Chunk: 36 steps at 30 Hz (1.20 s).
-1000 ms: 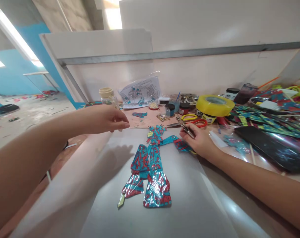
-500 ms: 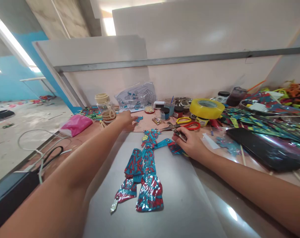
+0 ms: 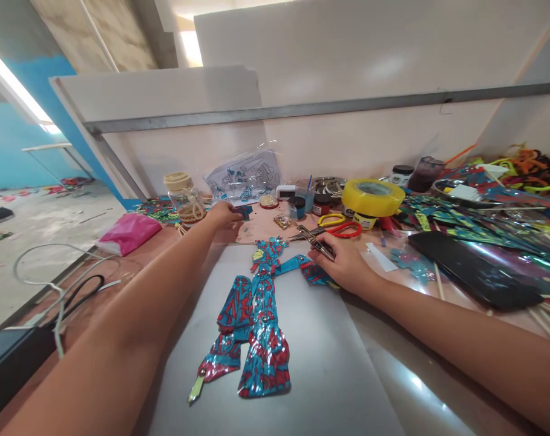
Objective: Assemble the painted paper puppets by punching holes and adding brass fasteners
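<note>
Left hand and right hand both bare. Left forearm and right forearm uncovered, slim at the wrists, broader toward the elbows. Nails too small to make out.

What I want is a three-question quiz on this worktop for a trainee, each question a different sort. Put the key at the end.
1. What does the right hand hold?
A) a pink packet
B) a metal hand tool
C) a paintbrush

2. True or false: the red-and-blue figure lies on the pale sheet.

3. Fill in the missing word: the large tape roll, next to the paint jars, is ____ in colour.

Key: 1 B; 2 true; 3 yellow
</note>
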Tool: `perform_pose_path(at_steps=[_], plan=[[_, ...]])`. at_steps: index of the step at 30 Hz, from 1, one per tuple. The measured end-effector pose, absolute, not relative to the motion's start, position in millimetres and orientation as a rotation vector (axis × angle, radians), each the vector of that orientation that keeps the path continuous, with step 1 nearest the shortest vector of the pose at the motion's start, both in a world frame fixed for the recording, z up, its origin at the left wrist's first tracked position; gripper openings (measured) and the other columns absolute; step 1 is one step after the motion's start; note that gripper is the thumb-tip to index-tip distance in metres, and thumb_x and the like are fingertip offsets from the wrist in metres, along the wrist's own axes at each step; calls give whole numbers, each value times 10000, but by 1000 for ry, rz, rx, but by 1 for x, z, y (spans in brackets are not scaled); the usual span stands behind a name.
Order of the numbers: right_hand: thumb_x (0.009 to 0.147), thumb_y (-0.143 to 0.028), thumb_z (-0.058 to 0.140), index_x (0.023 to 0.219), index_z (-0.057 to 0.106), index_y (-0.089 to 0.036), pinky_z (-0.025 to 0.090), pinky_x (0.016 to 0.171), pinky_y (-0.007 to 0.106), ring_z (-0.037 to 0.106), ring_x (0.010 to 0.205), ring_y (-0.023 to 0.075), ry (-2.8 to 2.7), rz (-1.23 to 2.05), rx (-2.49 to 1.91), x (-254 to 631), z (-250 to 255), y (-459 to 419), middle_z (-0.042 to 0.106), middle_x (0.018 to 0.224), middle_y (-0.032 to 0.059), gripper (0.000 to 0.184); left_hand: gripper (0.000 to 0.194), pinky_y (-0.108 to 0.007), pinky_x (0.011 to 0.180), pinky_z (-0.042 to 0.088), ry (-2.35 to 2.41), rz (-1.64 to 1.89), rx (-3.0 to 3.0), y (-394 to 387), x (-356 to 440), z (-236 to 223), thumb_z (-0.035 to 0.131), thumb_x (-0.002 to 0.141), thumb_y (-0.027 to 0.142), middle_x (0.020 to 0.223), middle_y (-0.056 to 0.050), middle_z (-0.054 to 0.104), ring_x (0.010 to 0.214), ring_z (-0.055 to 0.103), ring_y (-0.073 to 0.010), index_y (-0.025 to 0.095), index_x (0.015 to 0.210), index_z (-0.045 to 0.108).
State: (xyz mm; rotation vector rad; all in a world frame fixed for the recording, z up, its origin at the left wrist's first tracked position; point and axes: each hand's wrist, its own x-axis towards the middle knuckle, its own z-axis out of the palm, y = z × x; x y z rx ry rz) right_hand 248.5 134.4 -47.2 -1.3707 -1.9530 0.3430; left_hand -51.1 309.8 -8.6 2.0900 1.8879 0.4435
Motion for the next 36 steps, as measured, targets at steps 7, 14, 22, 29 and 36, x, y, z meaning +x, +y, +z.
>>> perform_pose_path(at_steps=[7,14,22,29,36], plan=[[871,-421,558,905,579,-194,429,625,295,593,702,196,-1954,321,-1342,249,-45,134,669,819,42,230,238,-218,582,494,1644,714,2137,249,-44,42,688,829,336,791,-28,731,666,651,-122,178,1005,710],[887,-416,552,902,576,-196,435,583,279,566,638,168,-1866,380,-1259,247,-39,126,629,753,16,221,196,-269,643,553,1151,821,2071,155,-37,52,735,778,365,836,-18,772,726,694,-160,237,920,776],[860,-385,593,879,546,-216,491,610,282,577,684,159,-1812,792,-1078,222,-3,84,583,777,5,177,223,-277,701,557,912,743,1978,104,-12,14,606,908,375,851,-24,763,776,697,-160,196,907,739],[861,-265,556,859,518,-221,467,587,281,522,643,150,-1986,839,-1049,207,-19,61,541,738,-11,58,368,-259,716,477,898,824,2181,85,0,-7,407,1006,399,829,-15,684,769,613,-147,172,856,654],[935,-374,532,920,559,-215,460,620,282,545,684,158,-2045,774,-1001,212,-15,64,569,789,3,162,347,-255,609,400,1038,957,2197,78,-2,-11,333,1012,348,697,8,581,628,494,-130,180,779,526]])
